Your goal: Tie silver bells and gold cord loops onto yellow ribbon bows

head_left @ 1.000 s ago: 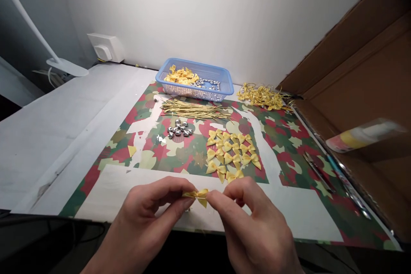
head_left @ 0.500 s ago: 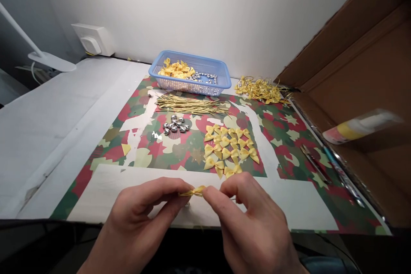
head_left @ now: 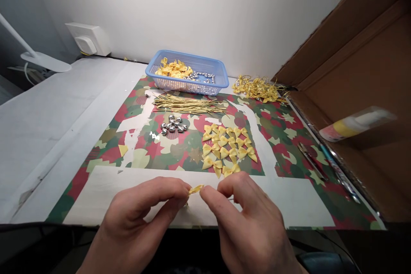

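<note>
A small yellow ribbon bow is stretched between my two hands above the white strip at the table's front. My left hand pinches its left end between thumb and fingers. The thumb and forefinger of my right hand are closed at its right end. Under the left fingertips a small shiny bit shows, mostly hidden. Just beyond my hands, several yellow bows lie in rows on the patterned mat. A cluster of silver bells rests left of them.
Gold twist ties lie behind the bells. A blue basket at the wall holds yellow bows and silver beads. Tied yellow pieces are heaped beside it. At right are tweezers, pens, a bottle and a cardboard wall.
The bow between my fingers has twisted and its right part tilts up more. My hands stay close together in nearly the same place. The whole view has shifted slightly.
</note>
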`<action>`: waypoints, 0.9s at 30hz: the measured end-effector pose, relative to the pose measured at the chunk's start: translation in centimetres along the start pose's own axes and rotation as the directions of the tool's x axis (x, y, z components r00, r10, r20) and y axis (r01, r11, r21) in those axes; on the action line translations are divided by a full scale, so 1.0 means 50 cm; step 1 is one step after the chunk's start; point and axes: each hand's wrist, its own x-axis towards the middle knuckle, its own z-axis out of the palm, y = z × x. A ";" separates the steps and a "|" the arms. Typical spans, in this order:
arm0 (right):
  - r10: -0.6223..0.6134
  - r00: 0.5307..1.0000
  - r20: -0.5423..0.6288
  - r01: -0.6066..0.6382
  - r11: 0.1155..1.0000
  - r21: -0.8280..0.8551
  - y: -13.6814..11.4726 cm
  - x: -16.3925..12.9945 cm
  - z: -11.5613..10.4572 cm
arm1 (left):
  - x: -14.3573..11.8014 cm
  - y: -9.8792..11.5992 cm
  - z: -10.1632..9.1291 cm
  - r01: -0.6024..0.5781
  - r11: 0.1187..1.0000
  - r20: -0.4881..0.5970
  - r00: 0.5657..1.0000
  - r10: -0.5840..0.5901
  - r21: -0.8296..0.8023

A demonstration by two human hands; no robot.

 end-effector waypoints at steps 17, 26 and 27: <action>-0.012 0.999 -0.033 0.011 1.000 -0.026 -0.007 -0.007 0.006 | -0.008 -0.013 -0.003 -0.181 0.974 0.053 0.983 0.175 0.140; 0.044 0.992 -0.120 -0.044 0.999 0.005 -0.017 -0.029 0.030 | -0.007 -0.014 0.001 -0.170 0.983 0.028 0.985 0.169 0.065; 0.041 0.994 -0.099 -0.040 0.999 0.010 -0.016 -0.030 0.027 | -0.007 -0.014 0.002 -0.163 0.985 0.025 0.987 0.161 0.059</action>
